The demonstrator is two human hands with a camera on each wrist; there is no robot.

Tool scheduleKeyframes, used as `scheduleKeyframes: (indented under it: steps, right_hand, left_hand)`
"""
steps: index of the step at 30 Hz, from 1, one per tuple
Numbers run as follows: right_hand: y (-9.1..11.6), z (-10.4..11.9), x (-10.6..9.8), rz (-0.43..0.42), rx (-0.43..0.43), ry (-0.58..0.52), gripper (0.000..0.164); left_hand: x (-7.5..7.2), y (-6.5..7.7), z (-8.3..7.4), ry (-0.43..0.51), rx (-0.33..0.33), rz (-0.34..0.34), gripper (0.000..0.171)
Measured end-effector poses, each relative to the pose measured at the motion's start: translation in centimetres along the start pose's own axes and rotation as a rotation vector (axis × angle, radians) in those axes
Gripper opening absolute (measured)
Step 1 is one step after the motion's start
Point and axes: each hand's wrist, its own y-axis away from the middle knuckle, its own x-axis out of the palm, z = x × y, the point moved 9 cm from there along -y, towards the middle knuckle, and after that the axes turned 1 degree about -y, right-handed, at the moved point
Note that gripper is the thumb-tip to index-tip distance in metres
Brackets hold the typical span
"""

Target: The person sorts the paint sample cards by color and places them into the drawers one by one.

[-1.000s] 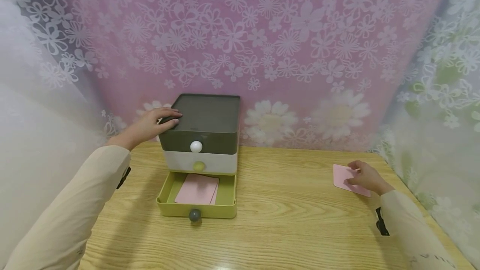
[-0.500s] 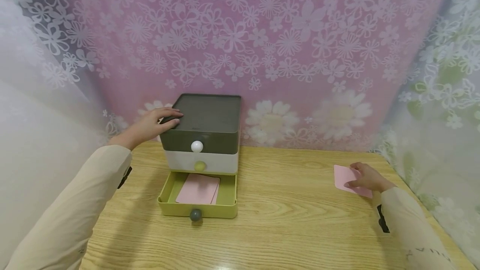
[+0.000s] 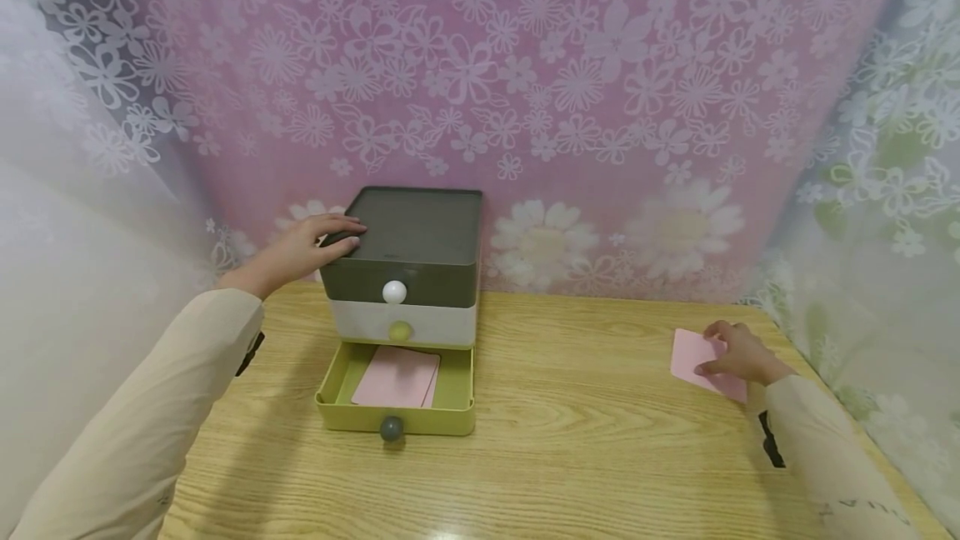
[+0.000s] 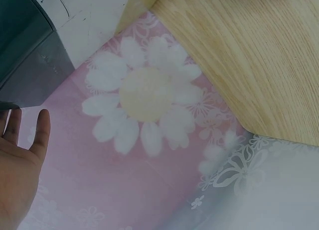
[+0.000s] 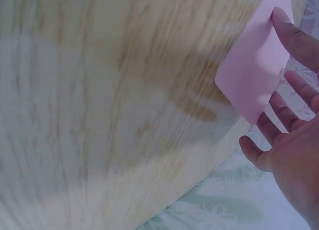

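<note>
My left hand (image 3: pixel 303 247) rests on the left edge of the dark grey top of a small drawer box (image 3: pixel 420 227). In the left wrist view its fairly straight fingers (image 4: pixel 41 133) meet the edge of that box. The bottom drawer (image 3: pixel 453 373), yellow-green with a grey knob (image 3: pixel 392 429), is pulled out. Pink cards (image 3: pixel 395 376) lie overlapping inside it. Far to the right, my right hand (image 3: pixel 738 354) pinches another pink card (image 3: pixel 692 354) by its right part. The right wrist view has this card (image 5: pixel 251 65) between the thumb and fingers, slanted over the table.
A wood-grain table (image 3: pixel 570 415) carries the drawer box. Its white middle drawer (image 3: pixel 442 325) and dark top drawer (image 3: pixel 442 284) are closed. A pink floral cloth (image 3: pixel 540 107) hangs behind, with pale floral cloth (image 3: pixel 892 273) along the right side.
The right hand and its pink card have shifted slightly to the right, and the card's slant has changed a little. My left hand and the drawer stay where they were.
</note>
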Motion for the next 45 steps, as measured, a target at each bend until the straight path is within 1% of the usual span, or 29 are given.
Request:
scheduleKeyframes:
  steps: [4, 8, 13, 16, 18, 25, 31, 32, 36, 41, 45]
  right_hand:
    - [0.1, -0.1, -0.5, -0.012, -0.006, 0.022, 0.059]
    - [0.2, -0.4, -0.8, 0.008, -0.016, 0.026, 0.046]
    - [0.6, -0.1, -0.9, 0.081, -0.078, 0.009, 0.036]
    - [1.1, 0.5, -0.9, 0.140, -0.121, -0.044, 0.032]
    - [1.5, 0.9, -0.8, 0.184, -0.128, -0.090, 0.031]
    - [2.2, 0.6, -0.3, 0.332, -0.128, -0.217, 0.029]
    - [2.8, 0.2, -0.2, 0.455, -0.084, -0.453, 0.033]
    - [3.0, 0.3, -0.3, 0.467, -0.095, -0.479, 0.034]
    - [3.3, 0.9, -0.8, 0.493, -0.120, -0.551, 0.038]
    - [3.1, 2.2, -1.0, 0.473, -0.135, -0.540, 0.037]
    - [2.6, 3.9, -0.4, 0.463, -0.160, -0.552, 0.038]
  left_hand:
    - [-0.1, 0.0, 0.0, -0.003, -0.002, -0.007, 0.041]
    - [-0.1, 0.1, 0.0, -0.009, -0.002, -0.009, 0.042]
    - [-0.1, 0.1, 0.0, -0.013, 0.002, -0.007, 0.042]
    - [-0.1, 0.1, 0.0, -0.010, 0.006, -0.009, 0.042]
    - [-0.1, 0.1, 0.0, -0.007, 0.005, -0.007, 0.042]
    - [0.0, 0.1, 0.0, -0.016, 0.021, -0.007, 0.043]
    - [0.0, 0.1, 0.0, -0.021, 0.011, -0.010, 0.042]
    - [0.0, 0.0, 0.0, -0.020, 0.010, -0.009, 0.041]
    - [0.0, 0.0, 0.0, -0.019, 0.008, -0.006, 0.041]
    - [0.0, 0.0, 0.1, -0.018, 0.000, -0.004, 0.042]
    - [0.0, 0.1, 0.2, -0.014, -0.009, -0.004, 0.042]
